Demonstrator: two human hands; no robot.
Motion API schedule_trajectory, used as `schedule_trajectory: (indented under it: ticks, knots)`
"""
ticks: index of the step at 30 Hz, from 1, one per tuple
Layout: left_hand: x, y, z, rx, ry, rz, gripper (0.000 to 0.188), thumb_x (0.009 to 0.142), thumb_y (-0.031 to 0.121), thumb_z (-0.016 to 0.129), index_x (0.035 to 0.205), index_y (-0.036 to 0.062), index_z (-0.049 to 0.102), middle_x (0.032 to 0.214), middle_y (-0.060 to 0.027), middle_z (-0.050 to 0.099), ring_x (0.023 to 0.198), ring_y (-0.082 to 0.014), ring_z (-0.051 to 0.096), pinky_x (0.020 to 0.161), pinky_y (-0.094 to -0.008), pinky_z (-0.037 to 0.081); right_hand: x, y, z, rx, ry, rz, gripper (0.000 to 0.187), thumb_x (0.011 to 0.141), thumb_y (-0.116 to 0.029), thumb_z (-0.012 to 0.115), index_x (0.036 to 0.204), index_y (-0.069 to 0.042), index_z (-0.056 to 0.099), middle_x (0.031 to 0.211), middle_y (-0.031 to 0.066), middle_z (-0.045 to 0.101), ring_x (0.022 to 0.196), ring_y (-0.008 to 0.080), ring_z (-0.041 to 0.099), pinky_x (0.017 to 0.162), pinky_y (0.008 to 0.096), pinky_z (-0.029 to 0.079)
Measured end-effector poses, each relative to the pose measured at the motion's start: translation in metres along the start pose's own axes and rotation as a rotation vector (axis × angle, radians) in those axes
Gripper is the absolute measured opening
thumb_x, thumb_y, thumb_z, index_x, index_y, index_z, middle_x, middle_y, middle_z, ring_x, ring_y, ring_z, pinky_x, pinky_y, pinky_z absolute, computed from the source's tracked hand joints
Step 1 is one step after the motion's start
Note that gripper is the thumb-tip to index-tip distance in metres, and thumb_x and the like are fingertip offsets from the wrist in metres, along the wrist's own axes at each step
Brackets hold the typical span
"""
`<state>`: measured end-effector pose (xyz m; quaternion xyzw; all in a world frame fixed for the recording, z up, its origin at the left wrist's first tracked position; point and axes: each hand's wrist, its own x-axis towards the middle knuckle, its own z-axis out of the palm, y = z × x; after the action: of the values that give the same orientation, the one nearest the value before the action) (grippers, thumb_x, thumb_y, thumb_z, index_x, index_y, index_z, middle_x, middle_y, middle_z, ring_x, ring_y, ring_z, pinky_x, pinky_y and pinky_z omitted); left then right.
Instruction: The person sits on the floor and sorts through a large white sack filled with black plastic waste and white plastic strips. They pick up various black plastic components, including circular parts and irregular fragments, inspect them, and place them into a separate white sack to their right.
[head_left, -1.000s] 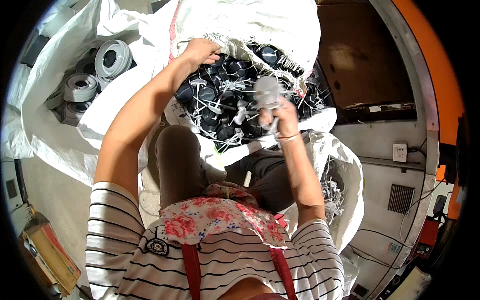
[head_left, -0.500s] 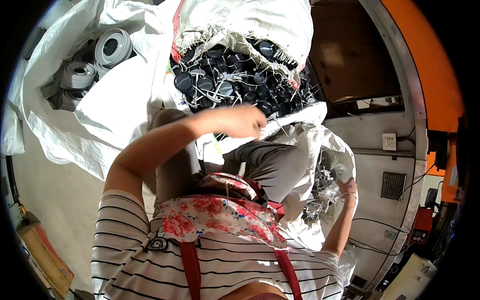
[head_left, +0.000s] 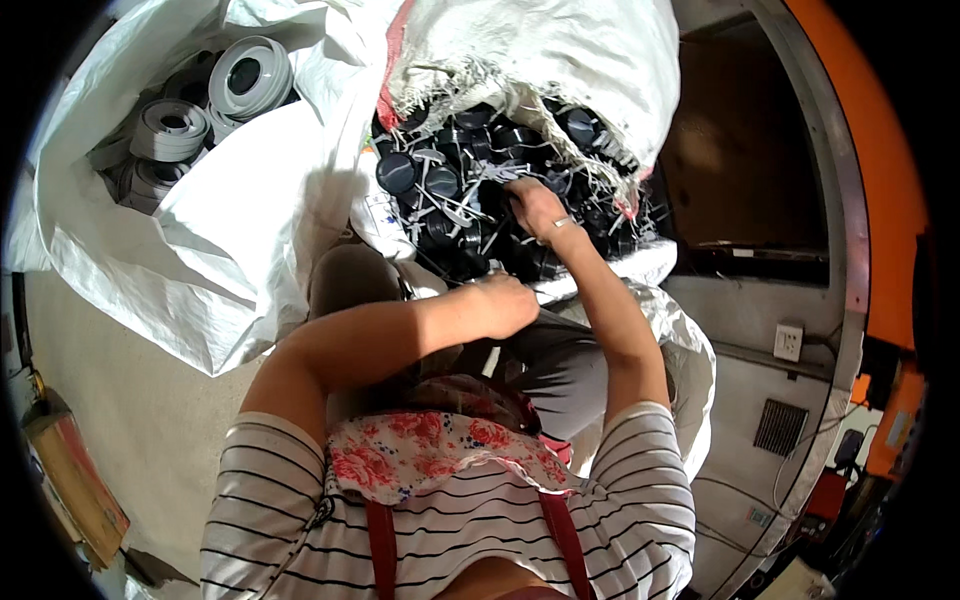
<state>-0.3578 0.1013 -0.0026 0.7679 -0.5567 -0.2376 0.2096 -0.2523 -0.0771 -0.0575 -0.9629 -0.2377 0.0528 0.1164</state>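
A white woven sack [head_left: 560,60] with a frayed mouth lies before me, spilling black round plastic caps [head_left: 397,174] mixed with thin pale plastic runners [head_left: 455,212]. My right hand [head_left: 540,208] reaches into this pile, its fingers curled and partly buried among the caps. Close to my lap, at the pile's near edge, my left hand [head_left: 503,305] is closed with the knuckles up. What either hand grips, if anything, is hidden.
At the left, a large white sack [head_left: 245,250] stands open around white ring-shaped parts [head_left: 250,78]. Another white bag [head_left: 690,350] sits by my right side, partly behind my arm. A grey panel with a white socket [head_left: 788,342] and loose cables is at the right.
My right hand has left the bag of pale scraps at my right side and moved up and left into the black caps. My left hand has drawn back toward my lap.
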Motion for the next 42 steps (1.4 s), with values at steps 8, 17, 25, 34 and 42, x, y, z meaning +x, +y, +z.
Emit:
schedule_trajectory:
  ticks: [8,17,25,34,42]
  knots:
    - [-0.006,-0.009,0.006,-0.035,0.177,-0.102,0.027,0.077,0.010,0.051,0.095,-0.0088,0.056,0.095,-0.0196,0.061,0.096,-0.0299,0.059,0.089,-0.0405,0.041,0.097,-0.001,0.051,-0.311,-0.621,0.279,0.047,0.086,-0.016,0.040,0.132,-0.012,0.038,0.124,0.0185,0.053,0.114,0.0310,0.052,0.093,0.0402,0.043]
    - [-0.008,-0.008,-0.001,-0.041,0.191,-0.058,0.025,0.079,0.010,0.050,0.094,-0.0074,0.057,0.097,-0.0213,0.061,0.098,-0.0306,0.058,0.095,-0.0428,0.039,0.083,0.024,0.032,-0.258,-0.873,0.270,0.047,0.060,-0.032,0.066,0.098,-0.005,0.066,0.103,0.0175,0.064,0.094,0.0303,0.063,0.081,0.0393,0.050]
    - [0.000,-0.007,0.005,-0.007,0.087,-0.020,0.022,0.081,0.010,0.048,0.095,-0.0034,0.059,0.094,-0.0185,0.063,0.094,-0.0300,0.060,0.091,-0.0470,0.040,0.015,0.066,-0.023,-0.206,-0.312,0.210,0.021,0.075,-0.015,0.057,0.091,-0.001,0.063,0.082,0.0187,0.066,0.078,0.0314,0.065,0.068,0.0373,0.051]
    - [-0.003,-0.006,0.012,0.031,-0.026,-0.033,0.019,0.077,0.008,0.053,0.089,-0.0029,0.064,0.092,-0.0164,0.066,0.093,-0.0303,0.062,0.087,-0.0435,0.044,-0.042,0.088,-0.065,0.203,-0.003,0.591,0.021,0.082,-0.017,0.059,0.101,-0.008,0.062,0.091,0.0099,0.065,0.078,0.0201,0.062,0.068,0.0324,0.053]
    - [-0.004,-0.006,0.009,0.078,-0.168,-0.096,0.025,0.081,0.011,0.055,0.101,0.0022,0.066,0.107,-0.0134,0.064,0.104,-0.0278,0.059,0.087,-0.0445,0.043,-0.055,0.018,-0.108,1.316,0.259,0.944,0.012,0.084,-0.011,0.062,0.087,0.001,0.058,0.064,0.0057,0.054,0.048,0.0130,0.048,0.034,0.0236,0.032]
